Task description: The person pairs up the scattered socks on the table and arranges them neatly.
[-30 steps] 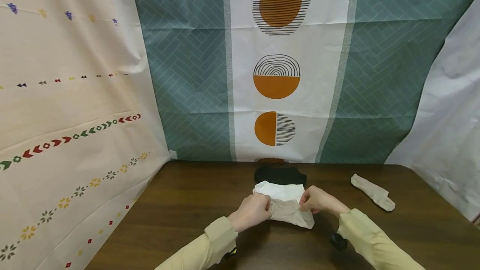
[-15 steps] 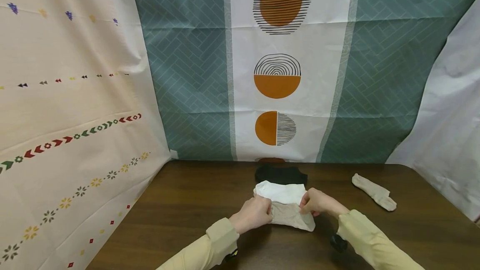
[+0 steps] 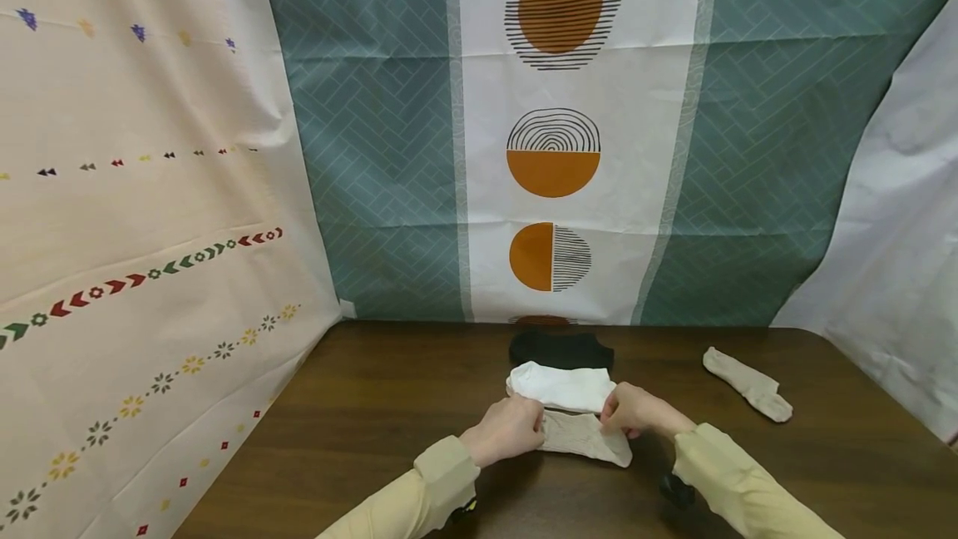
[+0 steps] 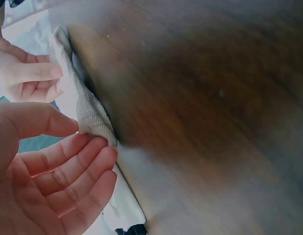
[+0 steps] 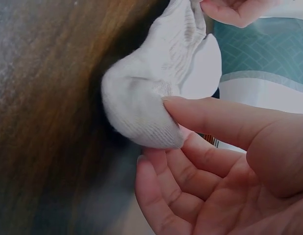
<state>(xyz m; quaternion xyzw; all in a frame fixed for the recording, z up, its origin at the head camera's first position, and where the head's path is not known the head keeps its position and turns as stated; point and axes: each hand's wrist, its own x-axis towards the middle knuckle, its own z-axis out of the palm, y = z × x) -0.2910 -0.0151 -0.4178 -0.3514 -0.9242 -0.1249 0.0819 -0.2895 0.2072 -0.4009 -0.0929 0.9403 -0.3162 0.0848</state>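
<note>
A light beige sock (image 3: 576, 436) lies stretched sideways between both hands at the near side of the table. My left hand (image 3: 506, 427) pinches its left end; in the left wrist view, thumb and fingertips meet on the ribbed knit (image 4: 95, 115). The other end is pinched by my right hand (image 3: 636, 412), with the thumb on top of the rounded fabric (image 5: 141, 107) in the right wrist view. Directly behind lies a white sock (image 3: 561, 387), flat and sideways. Beyond that sits a black sock (image 3: 557, 349), its near edge bordering the white one.
Another beige sock (image 3: 748, 385) lies slantwise at the right on the dark wooden table (image 3: 389, 406). A patterned cloth (image 3: 554, 273) hangs at the table's back edge, and a cream cloth (image 3: 150, 273) hangs along the left.
The beige sock between my hands has moved slightly nearer to me and spread flatter. More of the white sock behind it shows. Both hands keep their pinch.
</note>
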